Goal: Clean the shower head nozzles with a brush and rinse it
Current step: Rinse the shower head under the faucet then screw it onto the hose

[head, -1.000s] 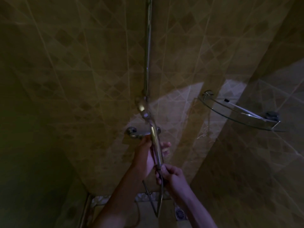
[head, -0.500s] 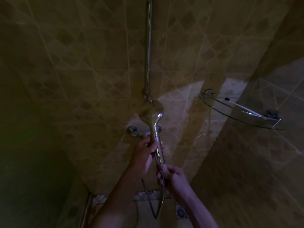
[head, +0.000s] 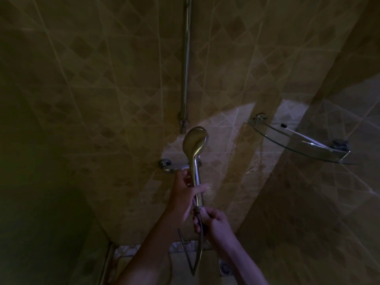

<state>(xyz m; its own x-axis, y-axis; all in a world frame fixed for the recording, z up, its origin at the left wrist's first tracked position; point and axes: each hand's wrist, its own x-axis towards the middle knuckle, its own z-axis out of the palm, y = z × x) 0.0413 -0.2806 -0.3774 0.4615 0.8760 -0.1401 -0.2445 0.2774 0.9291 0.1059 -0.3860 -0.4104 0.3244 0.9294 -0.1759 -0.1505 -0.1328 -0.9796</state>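
A chrome hand-held shower head (head: pixel 195 144) stands upright in the dim shower, its rounded back toward me, so the nozzles are hidden. My left hand (head: pixel 183 192) wraps the middle of its handle. My right hand (head: pixel 211 222) grips the lower end of the handle where the metal hose (head: pixel 198 258) joins and loops down. No brush is visible.
A chrome riser rail (head: pixel 186 64) runs up the tiled wall above the mixer tap (head: pixel 170 166). A glass corner shelf (head: pixel 298 144) juts out at the right. A floor drain (head: pixel 225 268) lies below my right forearm.
The shower head has turned in my hands, from edge-on to its broad back facing me, and now sits slightly lower and clear of the rail. Both hands kept their grips.
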